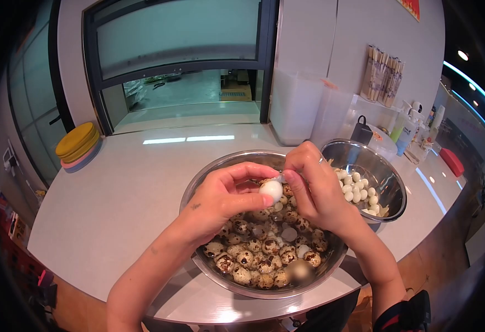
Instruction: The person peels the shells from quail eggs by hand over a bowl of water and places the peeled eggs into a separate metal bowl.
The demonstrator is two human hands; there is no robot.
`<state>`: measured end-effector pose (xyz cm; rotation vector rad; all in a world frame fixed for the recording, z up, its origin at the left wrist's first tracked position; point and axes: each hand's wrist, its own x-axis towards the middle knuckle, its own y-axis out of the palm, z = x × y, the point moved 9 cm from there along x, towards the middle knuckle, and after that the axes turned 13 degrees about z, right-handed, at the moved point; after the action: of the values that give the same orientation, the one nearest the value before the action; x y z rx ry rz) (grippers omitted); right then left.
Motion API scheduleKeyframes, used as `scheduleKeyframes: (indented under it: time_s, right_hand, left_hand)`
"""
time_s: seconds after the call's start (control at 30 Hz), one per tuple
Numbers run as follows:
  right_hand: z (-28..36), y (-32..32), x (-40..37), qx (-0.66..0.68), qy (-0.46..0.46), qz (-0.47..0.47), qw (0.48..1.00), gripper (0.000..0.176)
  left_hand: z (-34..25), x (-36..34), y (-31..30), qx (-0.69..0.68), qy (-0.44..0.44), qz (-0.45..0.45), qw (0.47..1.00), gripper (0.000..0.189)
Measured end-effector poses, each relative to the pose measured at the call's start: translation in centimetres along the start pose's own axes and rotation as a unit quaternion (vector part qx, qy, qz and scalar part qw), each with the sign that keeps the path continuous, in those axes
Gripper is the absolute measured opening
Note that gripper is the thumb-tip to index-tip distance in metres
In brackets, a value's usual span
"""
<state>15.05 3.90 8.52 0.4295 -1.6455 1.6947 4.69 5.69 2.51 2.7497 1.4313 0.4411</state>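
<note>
Eatery kitchen counter, serving hatch (187, 94), chopstick packs (382, 72), stacked plates (77, 143)

The left hand (228, 193) and the right hand (315, 188) are bare, as are both forearms. The left forearm (165, 243) has a small dark mark (196, 206) near the wrist. By the right elbow shows dark cloth (411, 312) with a red edge.

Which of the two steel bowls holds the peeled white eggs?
The smaller bowl at the far right, beyond the right hand. The larger near bowl holds speckled, unpeeled eggs.
</note>
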Motion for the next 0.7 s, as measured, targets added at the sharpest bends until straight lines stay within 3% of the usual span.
scheduleKeyframes:
  time_s: [0.4,0.5,0.57,0.7]
  right_hand:
    - [0.2,-0.6,-0.2,0.011,-0.011,-0.027,1.000,0.011]
    - [-0.1,-1.4,-0.4,-0.006,0.003,-0.051,0.999,0.011]
    - [-0.9,-2.4,-0.9,-0.004,0.059,-0.106,0.993,0.009]
    - [-0.5,-1.6,-0.3,-0.052,0.033,-0.065,0.996,0.010]
  left_hand:
    - [0.5,-0.1,0.3,-0.093,-0.027,0.004,0.995,0.041]
    - [0.6,0.0,0.4,-0.125,-0.019,0.027,0.992,0.045]
    - [0.5,0.0,-0.1,-0.087,-0.008,0.033,0.996,0.044]
    - [0.0,0.0,0.2,-0.079,-0.003,0.030,0.996,0.042]
